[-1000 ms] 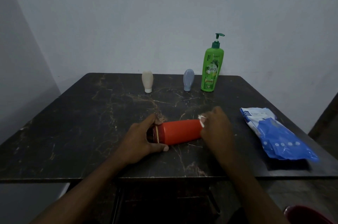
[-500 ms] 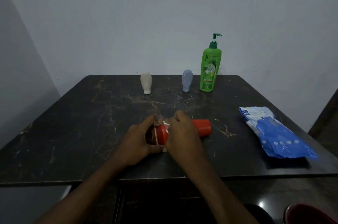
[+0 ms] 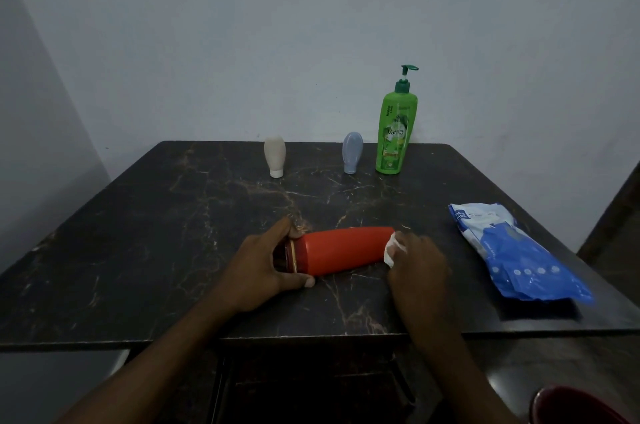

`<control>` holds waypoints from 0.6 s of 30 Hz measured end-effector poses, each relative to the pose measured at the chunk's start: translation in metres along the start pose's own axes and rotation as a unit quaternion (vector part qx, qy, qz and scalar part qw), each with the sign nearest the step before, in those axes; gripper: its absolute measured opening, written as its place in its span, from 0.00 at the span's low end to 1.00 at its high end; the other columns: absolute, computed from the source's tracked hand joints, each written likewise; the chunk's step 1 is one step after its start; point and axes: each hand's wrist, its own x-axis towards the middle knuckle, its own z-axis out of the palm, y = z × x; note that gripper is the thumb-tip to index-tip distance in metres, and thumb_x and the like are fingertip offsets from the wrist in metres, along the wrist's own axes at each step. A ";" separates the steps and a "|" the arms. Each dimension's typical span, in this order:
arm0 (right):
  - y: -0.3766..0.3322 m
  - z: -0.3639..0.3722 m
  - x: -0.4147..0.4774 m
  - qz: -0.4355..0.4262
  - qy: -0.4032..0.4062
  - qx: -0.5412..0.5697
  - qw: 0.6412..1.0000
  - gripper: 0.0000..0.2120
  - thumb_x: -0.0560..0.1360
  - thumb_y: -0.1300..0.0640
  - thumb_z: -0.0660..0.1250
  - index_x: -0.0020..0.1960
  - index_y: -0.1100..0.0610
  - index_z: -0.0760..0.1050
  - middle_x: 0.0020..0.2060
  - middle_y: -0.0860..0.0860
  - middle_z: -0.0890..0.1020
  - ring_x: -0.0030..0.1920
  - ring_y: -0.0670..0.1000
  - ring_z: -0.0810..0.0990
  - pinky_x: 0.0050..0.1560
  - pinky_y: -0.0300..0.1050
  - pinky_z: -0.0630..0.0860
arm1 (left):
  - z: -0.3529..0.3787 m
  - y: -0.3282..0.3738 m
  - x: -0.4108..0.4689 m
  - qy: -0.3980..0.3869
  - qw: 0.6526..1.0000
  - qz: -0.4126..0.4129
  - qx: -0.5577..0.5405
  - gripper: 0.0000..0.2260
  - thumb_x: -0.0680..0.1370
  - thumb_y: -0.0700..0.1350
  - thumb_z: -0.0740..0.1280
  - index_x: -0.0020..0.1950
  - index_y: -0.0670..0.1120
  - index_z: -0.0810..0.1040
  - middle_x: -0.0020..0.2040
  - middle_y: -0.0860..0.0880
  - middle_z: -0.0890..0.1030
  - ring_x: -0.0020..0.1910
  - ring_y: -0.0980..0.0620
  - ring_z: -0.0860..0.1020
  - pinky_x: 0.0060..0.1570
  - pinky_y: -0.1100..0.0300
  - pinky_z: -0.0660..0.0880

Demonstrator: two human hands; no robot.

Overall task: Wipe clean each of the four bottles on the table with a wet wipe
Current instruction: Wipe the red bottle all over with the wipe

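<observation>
Lying sideways on the table (image 3: 173, 233), the orange-red bottle (image 3: 341, 250) shows a gold-ringed dark cap at 9 o'clock, where the left hand (image 3: 263, 271) curls its grip; the right hand (image 3: 415, 260) pinches a white wipe (image 3: 390, 250) against its 3 o'clock end. The green pump bottle (image 3: 394, 136) reads "Vatika".

Your red bottle (image 3: 343, 250) lies sideways near the desk's (image 3: 173, 233) front edge, wet wipe (image 3: 390, 250) at its base; beige bottle (image 3: 275, 155), blue bottle (image 3: 352, 151) and green pump bottle (image 3: 394, 136) stand along the far edge.
</observation>
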 end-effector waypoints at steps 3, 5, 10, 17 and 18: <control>0.000 -0.004 0.002 0.039 0.016 0.050 0.998 0.12 0.79 0.58 0.65 0.61 0.56 0.77 0.56 0.54 0.81 0.55 0.52 0.79 0.55 0.46 0.74 | 0.001 0.000 0.000 -0.004 1.000 -0.003 0.006 0.28 0.65 0.56 0.82 0.55 0.63 0.68 0.56 0.63 0.74 0.51 0.60 0.77 0.48 0.66 0.72; -0.002 -0.005 0.008 0.046 0.031 0.074 0.996 0.10 0.79 0.56 0.64 0.58 0.56 0.78 0.52 0.54 0.82 0.52 0.52 0.80 0.53 0.47 0.75 | 0.001 -0.001 0.001 -0.005 1.000 -0.001 0.010 0.28 0.65 0.56 0.82 0.55 0.65 0.67 0.57 0.64 0.73 0.53 0.58 0.77 0.49 0.66 0.72; -0.006 -0.008 0.009 0.038 0.035 0.093 0.994 0.12 0.79 0.58 0.65 0.61 0.56 0.77 0.54 0.53 0.79 0.53 0.50 0.78 0.51 0.41 0.70 | 0.000 0.000 -0.001 0.003 1.000 0.022 0.006 0.26 0.69 0.49 0.81 0.53 0.65 0.67 0.56 0.61 0.76 0.53 0.57 0.79 0.47 0.69 0.73; -0.035 -0.010 -0.008 -0.052 0.000 0.066 0.996 0.18 0.76 0.63 0.67 0.65 0.53 0.75 0.58 0.48 0.72 0.55 0.46 0.75 0.57 0.42 0.74 | 0.003 -0.002 -0.001 0.037 0.997 0.064 0.029 0.22 0.71 0.43 0.80 0.51 0.59 0.69 0.52 0.63 0.77 0.53 0.65 0.78 0.48 0.76 0.72; -0.047 -0.009 -0.016 -0.081 -0.013 0.057 0.995 0.21 0.75 0.63 0.67 0.66 0.51 0.73 0.60 0.47 0.71 0.56 0.45 0.74 0.59 0.40 0.72 | 0.003 -0.003 -0.001 0.038 0.997 0.062 0.031 0.21 0.71 0.43 0.80 0.52 0.58 0.70 0.53 0.63 0.78 0.53 0.65 0.78 0.48 0.75 0.72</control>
